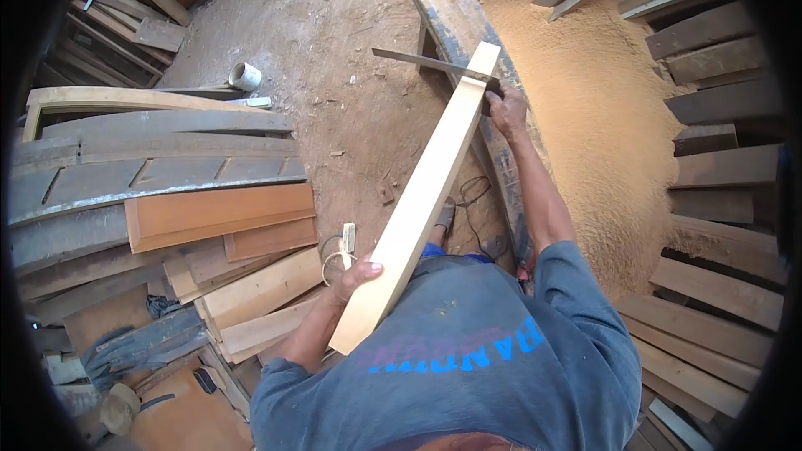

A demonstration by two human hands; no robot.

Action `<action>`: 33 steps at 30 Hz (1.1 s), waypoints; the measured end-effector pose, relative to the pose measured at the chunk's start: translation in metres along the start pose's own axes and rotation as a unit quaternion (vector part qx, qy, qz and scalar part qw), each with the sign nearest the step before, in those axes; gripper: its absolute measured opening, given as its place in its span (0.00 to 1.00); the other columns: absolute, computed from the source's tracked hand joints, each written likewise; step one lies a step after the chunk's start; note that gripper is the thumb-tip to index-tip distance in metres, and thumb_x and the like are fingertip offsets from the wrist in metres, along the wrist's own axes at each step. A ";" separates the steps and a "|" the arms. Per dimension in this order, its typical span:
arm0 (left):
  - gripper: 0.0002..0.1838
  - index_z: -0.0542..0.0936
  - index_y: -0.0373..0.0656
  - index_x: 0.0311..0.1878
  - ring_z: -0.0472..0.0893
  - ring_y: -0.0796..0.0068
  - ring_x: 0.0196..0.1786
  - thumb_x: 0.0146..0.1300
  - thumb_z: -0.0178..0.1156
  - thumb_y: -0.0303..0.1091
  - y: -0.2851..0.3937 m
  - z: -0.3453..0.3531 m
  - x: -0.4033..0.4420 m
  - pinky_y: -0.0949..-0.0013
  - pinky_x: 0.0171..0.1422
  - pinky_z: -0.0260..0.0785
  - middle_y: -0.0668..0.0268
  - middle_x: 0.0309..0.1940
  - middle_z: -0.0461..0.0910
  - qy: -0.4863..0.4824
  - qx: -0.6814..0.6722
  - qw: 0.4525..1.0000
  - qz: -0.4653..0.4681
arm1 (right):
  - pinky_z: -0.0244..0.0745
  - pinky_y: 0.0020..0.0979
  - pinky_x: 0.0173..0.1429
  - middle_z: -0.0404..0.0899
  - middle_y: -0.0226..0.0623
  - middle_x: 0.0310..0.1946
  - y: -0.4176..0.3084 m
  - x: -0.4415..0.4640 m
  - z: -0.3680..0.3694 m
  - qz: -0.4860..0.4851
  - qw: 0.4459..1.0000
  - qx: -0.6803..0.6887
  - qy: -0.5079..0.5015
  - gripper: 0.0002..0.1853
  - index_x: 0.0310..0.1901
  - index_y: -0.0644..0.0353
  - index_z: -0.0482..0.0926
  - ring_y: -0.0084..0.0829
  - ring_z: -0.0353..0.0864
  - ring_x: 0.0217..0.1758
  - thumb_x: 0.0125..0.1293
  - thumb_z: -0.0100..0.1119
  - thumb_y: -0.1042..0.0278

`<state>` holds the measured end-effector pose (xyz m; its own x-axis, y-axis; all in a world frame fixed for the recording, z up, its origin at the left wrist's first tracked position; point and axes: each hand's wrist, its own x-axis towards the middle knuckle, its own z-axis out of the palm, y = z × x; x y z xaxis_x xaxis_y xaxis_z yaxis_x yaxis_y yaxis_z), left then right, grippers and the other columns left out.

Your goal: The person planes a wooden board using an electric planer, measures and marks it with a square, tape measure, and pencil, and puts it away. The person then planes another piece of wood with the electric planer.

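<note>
A long pale wooden beam (pixel 424 200) runs slantwise from my torso up to a worn narrow bench (pixel 455 12). My left hand (pixel 355 280) grips the beam's edge near its lower end, the thumb on top. Near the far end, my right hand (pixel 505 108) is closed round the dark stock of a try square (pixel 418 58). The square's thin metal blade lies across the beam and sticks out past its left edge. Part of the stock is hidden behind my fingers.
Sawdust (pixel 585 142) is heaped right of the bench. Stacked boards (pixel 718 167) line the right side; curved frames and orange-brown planks (pixel 221 215) lie at the left. A white bucket (pixel 245 76) stands on the dirt floor. A cable (pixel 474 192) lies beneath the bench.
</note>
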<state>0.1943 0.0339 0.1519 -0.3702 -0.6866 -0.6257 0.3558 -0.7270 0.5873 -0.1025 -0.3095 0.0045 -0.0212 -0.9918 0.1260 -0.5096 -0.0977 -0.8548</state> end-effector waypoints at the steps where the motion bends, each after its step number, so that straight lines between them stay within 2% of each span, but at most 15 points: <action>1: 0.49 0.58 0.34 0.81 0.68 0.64 0.76 0.59 0.61 0.49 0.001 0.008 -0.002 0.65 0.79 0.57 0.54 0.74 0.68 0.010 -0.004 1.000 0.005 | 0.80 0.42 0.54 0.88 0.50 0.43 0.006 0.000 0.003 0.012 1.000 0.009 0.005 0.14 0.49 0.60 0.85 0.48 0.88 0.48 0.63 0.66 0.69; 2: 0.52 0.56 0.34 0.82 0.64 0.64 0.78 0.56 0.61 0.48 0.005 0.009 -0.001 0.65 0.81 0.52 0.55 0.76 0.65 0.014 0.012 1.000 -0.006 | 0.80 0.42 0.55 0.88 0.49 0.44 0.013 -0.001 0.004 0.021 1.000 0.021 -0.002 0.15 0.51 0.59 0.85 0.47 0.88 0.49 0.63 0.66 0.68; 5: 0.52 0.56 0.34 0.82 0.65 0.64 0.78 0.55 0.61 0.48 0.010 0.009 0.002 0.65 0.81 0.53 0.55 0.77 0.65 -0.002 0.027 1.000 -0.011 | 0.79 0.42 0.56 0.88 0.49 0.45 0.032 -0.001 0.006 0.035 0.999 0.002 -0.022 0.16 0.52 0.58 0.85 0.47 0.88 0.50 0.63 0.66 0.67; 9: 0.52 0.55 0.34 0.82 0.62 0.65 0.79 0.55 0.60 0.47 0.012 0.009 0.003 0.65 0.82 0.51 0.56 0.78 0.64 -0.005 0.025 1.000 -0.011 | 0.79 0.43 0.56 0.88 0.51 0.45 0.028 -0.002 0.006 0.048 0.998 0.021 -0.017 0.16 0.52 0.59 0.85 0.48 0.88 0.51 0.63 0.65 0.67; 18: 0.52 0.54 0.33 0.82 0.61 0.65 0.80 0.56 0.60 0.47 0.002 -0.003 0.004 0.65 0.83 0.49 0.55 0.78 0.63 -0.015 0.041 0.999 0.008 | 0.79 0.44 0.57 0.88 0.51 0.44 0.012 -0.006 -0.001 0.038 0.998 -0.050 -0.021 0.16 0.52 0.58 0.85 0.50 0.87 0.51 0.63 0.65 0.65; 20: 0.52 0.55 0.33 0.82 0.61 0.65 0.80 0.57 0.60 0.47 -0.001 -0.009 0.005 0.65 0.82 0.49 0.55 0.78 0.63 -0.019 0.038 0.999 0.007 | 0.80 0.42 0.53 0.89 0.50 0.41 0.014 -0.008 0.002 0.032 0.999 -0.042 -0.012 0.14 0.49 0.60 0.86 0.46 0.88 0.47 0.64 0.65 0.66; 23: 0.50 0.57 0.33 0.81 0.65 0.66 0.78 0.58 0.60 0.48 0.000 -0.009 0.006 0.65 0.81 0.53 0.55 0.76 0.66 -0.014 0.023 1.000 0.003 | 0.80 0.39 0.49 0.89 0.48 0.38 0.006 -0.015 -0.002 0.014 0.999 -0.031 -0.010 0.12 0.47 0.63 0.86 0.40 0.88 0.42 0.63 0.66 0.69; 25: 0.48 0.59 0.33 0.80 0.73 0.63 0.71 0.58 0.61 0.48 -0.005 -0.017 0.008 0.63 0.74 0.64 0.52 0.72 0.71 -0.003 0.034 0.999 0.012 | 0.79 0.38 0.48 0.89 0.47 0.37 -0.006 -0.024 -0.005 0.007 1.000 -0.006 -0.019 0.12 0.46 0.64 0.86 0.37 0.88 0.40 0.63 0.66 0.70; 26: 0.48 0.61 0.34 0.79 0.77 0.62 0.68 0.59 0.62 0.48 -0.011 -0.023 0.009 0.61 0.71 0.69 0.51 0.70 0.74 0.005 0.038 0.999 0.015 | 0.78 0.35 0.46 0.88 0.41 0.34 -0.011 -0.035 -0.007 0.012 1.000 0.010 -0.008 0.11 0.45 0.65 0.86 0.31 0.86 0.37 0.63 0.68 0.70; 29: 0.45 0.63 0.34 0.78 0.82 0.58 0.63 0.61 0.61 0.48 -0.034 -0.061 0.011 0.60 0.68 0.73 0.49 0.64 0.79 0.001 -0.028 0.998 -0.052 | 0.79 0.31 0.43 0.86 0.34 0.33 -0.030 -0.069 -0.015 0.107 0.985 0.132 -0.020 0.10 0.45 0.66 0.85 0.26 0.85 0.36 0.66 0.68 0.70; 30: 0.38 0.69 0.31 0.72 0.85 0.59 0.55 0.66 0.57 0.50 -0.038 -0.051 0.012 0.59 0.62 0.77 0.49 0.56 0.83 0.008 -0.105 0.994 -0.001 | 0.80 0.27 0.41 0.84 0.29 0.34 -0.024 -0.079 -0.016 0.128 0.975 0.176 -0.034 0.09 0.46 0.66 0.85 0.21 0.83 0.36 0.69 0.66 0.71; 33: 0.38 0.70 0.31 0.71 0.85 0.59 0.55 0.66 0.57 0.51 -0.037 -0.028 0.012 0.58 0.61 0.77 0.49 0.55 0.83 0.017 -0.188 0.980 0.063 | 0.79 0.29 0.46 0.87 0.33 0.40 -0.028 -0.114 -0.043 0.147 0.959 0.239 -0.032 0.13 0.51 0.67 0.84 0.23 0.84 0.39 0.67 0.64 0.72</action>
<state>0.2012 0.0527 0.1084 -0.2766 -0.7663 -0.5799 0.6899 -0.5784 0.4353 -0.1231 -0.1897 0.0357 -0.0425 -0.9840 -0.1731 -0.0360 0.1746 -0.9840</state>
